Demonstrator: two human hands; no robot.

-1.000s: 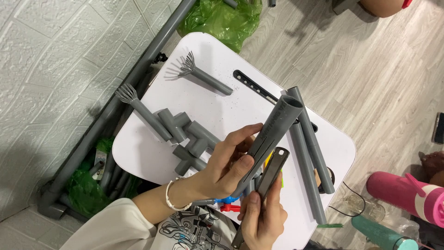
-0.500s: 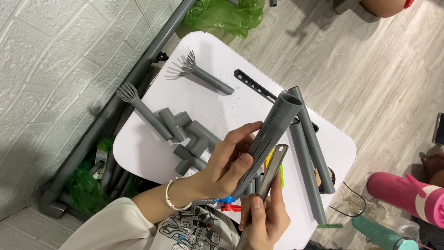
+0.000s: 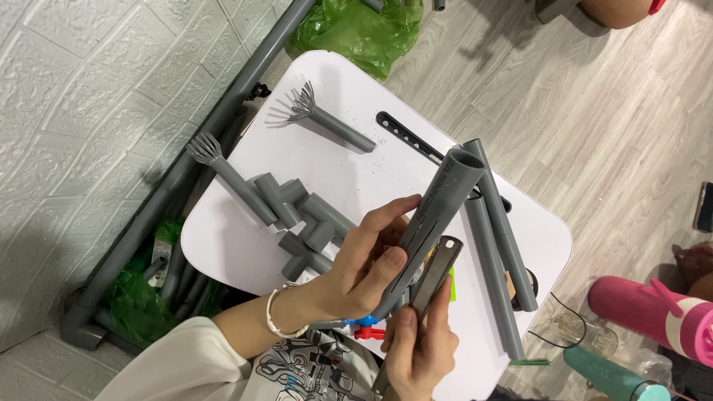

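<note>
gripping the grey pipe (image 3: 434,215) in my left hand (image 3: 364,271), my right hand (image 3: 416,349) holds the saw blade (image 3: 434,275) in its slit, cut looks partway, more remaining.

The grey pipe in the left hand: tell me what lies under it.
Under the grey pipe lie the white table, a flat metal blade in the right hand, and yellow-green bits, partly hidden.

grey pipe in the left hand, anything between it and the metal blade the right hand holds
Nothing visible. The left hand grips the grey pipe, and the metal blade in the right hand lies right alongside it, near its slit.
</note>
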